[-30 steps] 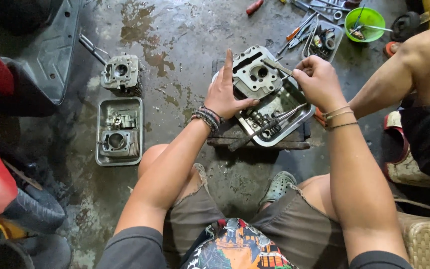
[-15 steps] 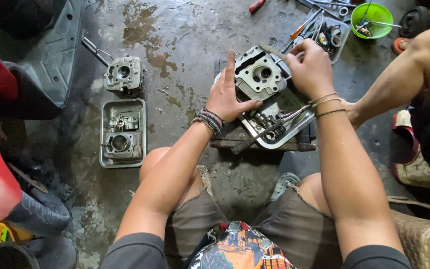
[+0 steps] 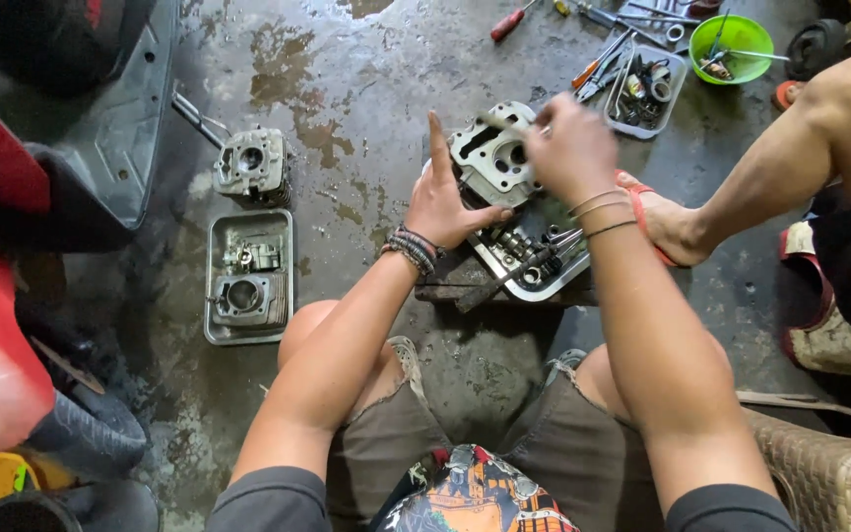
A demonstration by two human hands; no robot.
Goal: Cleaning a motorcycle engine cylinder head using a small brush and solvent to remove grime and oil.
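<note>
A grey metal cylinder head stands tilted on a metal tray holding small engine parts on the wet concrete floor. My left hand braces the head's left side, index finger pointing up and thumb tucked under its lower edge. My right hand is blurred over the head's upper right corner. It is closed on a thin metal tool that lies across the top of the head. I squat above the tray with my knees on either side.
A second engine part and a tray of parts lie to the left. A small parts tray, green bowl and red-handled screwdriver sit at the back. Another person's foot rests beside the tray. A wicker chair is at lower right.
My right hand has slid left along the top of the cylinder head with the tool. My left hand has stayed pressed against the head's side.
</note>
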